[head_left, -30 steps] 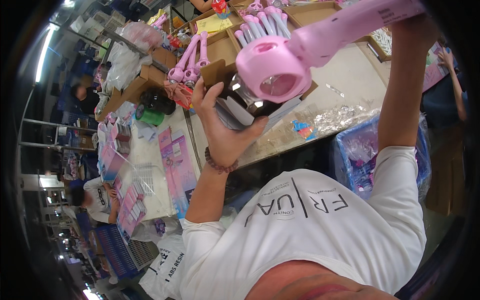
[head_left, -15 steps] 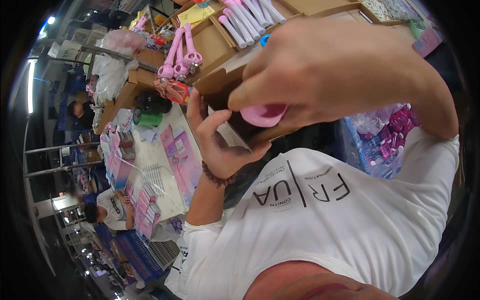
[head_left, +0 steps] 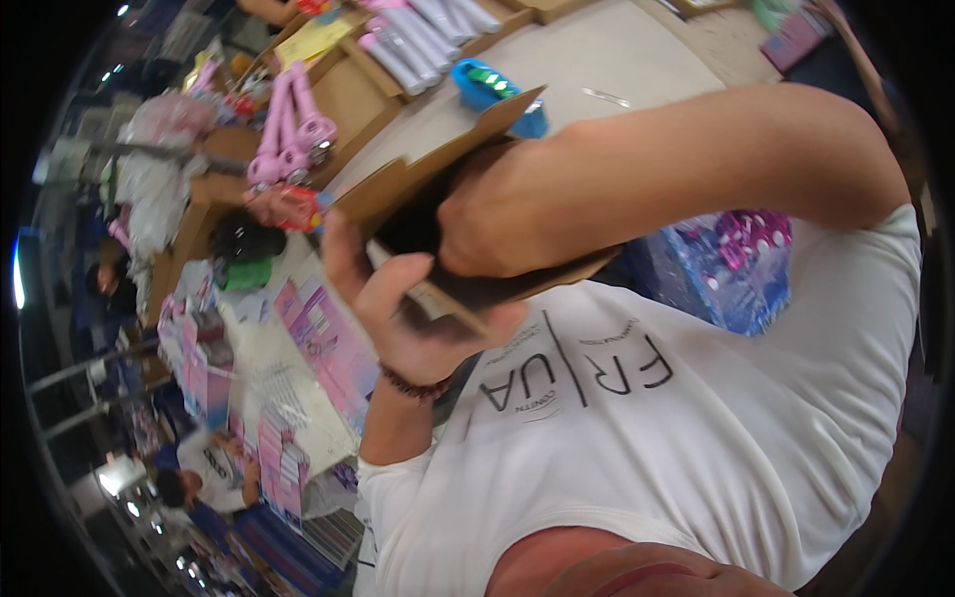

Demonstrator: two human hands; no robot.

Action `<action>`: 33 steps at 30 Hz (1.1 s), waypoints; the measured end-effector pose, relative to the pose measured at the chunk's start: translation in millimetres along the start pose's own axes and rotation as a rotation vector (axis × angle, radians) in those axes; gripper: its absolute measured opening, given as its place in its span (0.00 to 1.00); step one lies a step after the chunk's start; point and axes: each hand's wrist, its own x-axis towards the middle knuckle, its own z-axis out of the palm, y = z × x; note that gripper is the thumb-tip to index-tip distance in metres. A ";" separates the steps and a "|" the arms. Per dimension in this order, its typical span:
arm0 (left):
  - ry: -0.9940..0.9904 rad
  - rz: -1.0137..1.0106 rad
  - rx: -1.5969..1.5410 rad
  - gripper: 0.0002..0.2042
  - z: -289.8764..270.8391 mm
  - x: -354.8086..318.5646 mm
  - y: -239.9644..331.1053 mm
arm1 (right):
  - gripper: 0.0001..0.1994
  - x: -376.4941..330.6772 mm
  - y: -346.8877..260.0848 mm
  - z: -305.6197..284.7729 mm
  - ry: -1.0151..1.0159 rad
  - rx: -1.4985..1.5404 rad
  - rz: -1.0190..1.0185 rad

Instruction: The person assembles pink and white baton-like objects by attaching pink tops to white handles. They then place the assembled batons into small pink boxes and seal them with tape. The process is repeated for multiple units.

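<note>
In the head view, the open brown carton (head_left: 390,186) sits just toward 12 o'clock of the middle, held up off the table and tilted, its mouth toward the wearer. The left hand (head_left: 418,338), at the carton's 7 o'clock, grasps it, thumb and fingers spread around its near edge. The right hand (head_left: 497,224) is sunk in the mouth, its forearm coming in from between 2 and 3 o'clock; the fingers are hidden, so I cannot tell whether they grip anything, and the carton's contents are hidden too. Around the carton lie pink wands (head_left: 288,139) at 10 o'clock, white-handled pieces (head_left: 403,55) between 11 and 12, a blue tub (head_left: 477,92) between 12 and 1, and a plastic-lined bin (head_left: 686,274) between 3 and 4. The step in hand, as I judge it, is reaching deep into the carton; the next move seems to call for a firm left-hand hold, while the right hand draws straight out without catching the raised flap (head_left: 507,117).
</note>
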 end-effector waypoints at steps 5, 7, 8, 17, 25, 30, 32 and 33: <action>0.024 -0.048 -0.117 0.38 18.3 2.0 5.6 | 0.11 -24.9 1.8 3.5 -0.138 0.063 0.040; 0.010 -0.064 0.023 0.39 20.2 7.0 5.3 | 0.07 -43.8 -0.6 0.9 -0.024 0.136 0.148; 0.032 -0.088 -0.003 0.38 22.8 8.1 4.7 | 0.08 -59.2 0.6 0.3 0.002 0.276 0.310; 0.035 -0.105 0.161 0.37 27.9 19.8 4.0 | 0.09 -348.6 -1.0 264.1 0.033 0.660 1.576; -0.061 -0.165 0.114 0.32 72.6 32.1 24.4 | 0.34 -357.6 -69.3 624.7 0.164 0.651 1.440; -0.078 -0.218 0.201 0.32 77.9 33.9 34.5 | 0.34 -326.8 -53.3 648.8 -0.011 1.023 1.494; -0.090 -0.200 0.178 0.33 72.9 32.4 32.9 | 0.34 -324.5 -52.3 640.0 0.062 1.196 1.508; -0.090 -0.206 0.172 0.34 70.3 31.4 31.1 | 0.34 -329.0 -54.0 631.4 0.135 1.326 1.521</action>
